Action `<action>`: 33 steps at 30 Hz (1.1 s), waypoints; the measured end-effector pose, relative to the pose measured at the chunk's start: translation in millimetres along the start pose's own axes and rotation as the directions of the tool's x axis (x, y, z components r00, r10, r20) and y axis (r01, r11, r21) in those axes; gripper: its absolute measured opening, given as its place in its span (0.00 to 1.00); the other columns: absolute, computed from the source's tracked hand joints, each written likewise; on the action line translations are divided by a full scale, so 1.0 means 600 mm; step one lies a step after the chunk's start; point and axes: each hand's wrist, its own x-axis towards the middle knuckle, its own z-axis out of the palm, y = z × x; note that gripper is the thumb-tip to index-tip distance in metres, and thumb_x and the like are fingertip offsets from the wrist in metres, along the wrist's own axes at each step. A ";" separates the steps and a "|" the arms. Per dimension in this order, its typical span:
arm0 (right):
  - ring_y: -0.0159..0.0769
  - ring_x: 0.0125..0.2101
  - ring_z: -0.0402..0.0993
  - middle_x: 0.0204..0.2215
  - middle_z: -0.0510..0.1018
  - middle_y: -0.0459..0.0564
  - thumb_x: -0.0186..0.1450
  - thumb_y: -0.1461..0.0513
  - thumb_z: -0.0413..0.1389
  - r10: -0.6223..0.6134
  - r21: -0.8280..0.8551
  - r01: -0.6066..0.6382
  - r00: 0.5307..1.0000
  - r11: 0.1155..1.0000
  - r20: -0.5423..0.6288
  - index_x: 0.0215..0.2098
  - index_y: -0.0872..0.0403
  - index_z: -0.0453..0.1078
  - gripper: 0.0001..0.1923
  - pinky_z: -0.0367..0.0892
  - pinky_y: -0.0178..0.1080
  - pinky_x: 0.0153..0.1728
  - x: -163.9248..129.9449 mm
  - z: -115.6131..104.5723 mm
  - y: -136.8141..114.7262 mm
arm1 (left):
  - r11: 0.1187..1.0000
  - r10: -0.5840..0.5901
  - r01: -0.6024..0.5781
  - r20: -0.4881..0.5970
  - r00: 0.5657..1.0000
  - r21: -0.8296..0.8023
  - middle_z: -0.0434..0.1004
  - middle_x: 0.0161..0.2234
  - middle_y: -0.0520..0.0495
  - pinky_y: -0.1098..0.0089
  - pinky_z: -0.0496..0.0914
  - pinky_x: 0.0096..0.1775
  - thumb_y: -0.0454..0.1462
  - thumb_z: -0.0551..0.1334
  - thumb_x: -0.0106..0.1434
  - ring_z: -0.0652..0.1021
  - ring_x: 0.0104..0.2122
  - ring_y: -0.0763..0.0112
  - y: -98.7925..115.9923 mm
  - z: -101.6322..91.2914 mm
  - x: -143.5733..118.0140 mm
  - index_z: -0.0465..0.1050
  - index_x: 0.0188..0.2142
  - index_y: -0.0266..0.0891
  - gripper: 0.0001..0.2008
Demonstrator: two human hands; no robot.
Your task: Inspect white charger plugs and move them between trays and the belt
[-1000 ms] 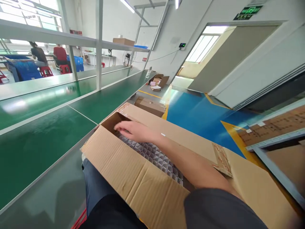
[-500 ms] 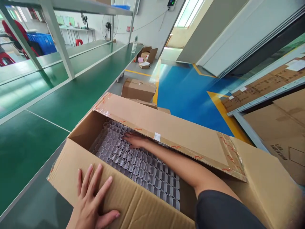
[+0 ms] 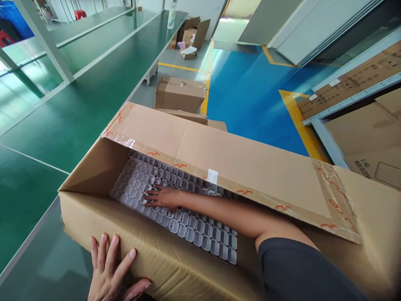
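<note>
A large open cardboard box (image 3: 175,259) lies across my lap, its far flap standing up with torn tape along the edge. Inside it sits a clear plastic tray (image 3: 200,234) of several small cells in rows. My right hand (image 3: 164,197) reaches deep into the box and rests flat on the tray, fingers spread toward the left end. My left hand (image 3: 114,276) presses flat against the box's near outer wall, fingers apart, holding nothing.
A long green workbench (image 3: 78,108) runs along my left with a white upright post (image 3: 44,42). A closed carton (image 3: 180,94) stands on the floor beyond the box, open cartons (image 3: 191,35) farther off. Stacked cartons on a grey metal rack (image 3: 369,125) fill the right.
My view has tilted further down. My right hand has slid left and nearer along the tray. My left hand has shifted lower on the box's near wall.
</note>
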 end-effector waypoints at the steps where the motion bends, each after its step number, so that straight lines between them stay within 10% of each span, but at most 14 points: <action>1: 0.55 0.68 0.52 0.68 0.59 0.60 0.58 0.70 0.62 0.001 -0.016 -0.001 1.000 1.000 -0.005 0.69 0.51 0.55 0.43 0.50 0.62 0.64 0.001 0.006 0.002 | 1.000 0.004 -0.004 -0.001 1.000 -0.001 0.32 0.74 0.46 0.42 0.34 0.70 0.48 0.70 0.56 0.39 0.72 0.49 -0.001 0.003 -0.003 0.42 0.72 0.48 0.52; 11: 0.53 0.66 0.56 0.59 0.71 0.60 0.71 0.68 0.47 -0.068 -0.224 0.008 0.963 0.975 -0.259 0.68 0.47 0.59 0.28 0.48 0.62 0.65 0.023 0.057 0.001 | 0.999 -0.041 0.041 -0.002 0.999 -0.033 0.30 0.74 0.49 0.42 0.33 0.70 0.46 0.69 0.60 0.38 0.72 0.51 0.013 0.001 0.012 0.43 0.71 0.49 0.48; 15: 0.61 0.66 0.53 0.58 0.69 0.63 0.60 0.65 0.64 -0.085 -0.184 0.057 0.985 0.981 -0.147 0.69 0.50 0.57 0.41 0.46 0.64 0.64 0.012 0.001 -0.010 | 1.000 -0.026 0.026 -0.002 1.000 -0.012 0.31 0.74 0.46 0.45 0.34 0.70 0.45 0.68 0.61 0.39 0.72 0.52 0.016 -0.009 0.022 0.45 0.71 0.45 0.45; 19: 0.65 0.67 0.45 0.62 0.62 0.64 0.51 0.62 0.71 0.029 -0.059 -0.049 0.956 0.997 -0.292 0.69 0.51 0.57 0.51 0.50 0.64 0.63 -0.017 -0.109 -0.028 | 0.999 -0.040 0.040 0.012 0.999 0.013 0.33 0.74 0.43 0.43 0.35 0.70 0.45 0.70 0.60 0.41 0.72 0.48 0.015 -0.014 0.013 0.50 0.69 0.44 0.44; 27: 0.55 0.64 0.53 0.63 0.57 0.60 0.60 0.64 0.60 0.023 -0.051 -0.121 0.539 0.991 -0.842 0.68 0.48 0.54 0.40 0.52 0.59 0.65 -0.034 -0.327 -0.104 | 0.990 -0.117 0.110 0.076 0.990 0.086 0.50 0.71 0.36 0.36 0.48 0.66 0.47 0.68 0.62 0.47 0.71 0.43 0.026 -0.032 -0.020 0.54 0.69 0.45 0.40; 30: 0.53 0.63 0.57 0.64 0.55 0.58 0.57 0.59 0.65 -0.008 0.077 0.186 0.420 0.980 -0.907 0.70 0.45 0.43 0.50 0.61 0.56 0.61 0.001 -0.381 -0.151 | 0.973 -0.230 0.233 0.102 0.968 -0.011 0.53 0.70 0.36 0.39 0.53 0.66 0.45 0.64 0.66 0.54 0.70 0.48 0.035 -0.058 -0.044 0.49 0.70 0.45 0.38; 33: 0.51 0.61 0.62 0.66 0.53 0.58 0.54 0.51 0.68 -0.083 0.195 0.553 0.437 0.810 -0.895 0.71 0.42 0.36 0.57 0.67 0.51 0.56 0.057 -0.437 -0.222 | 0.896 -0.401 0.401 0.038 0.915 -0.193 0.59 0.68 0.37 0.45 0.62 0.64 0.44 0.62 0.68 0.62 0.67 0.53 0.043 -0.090 -0.096 0.49 0.70 0.47 0.36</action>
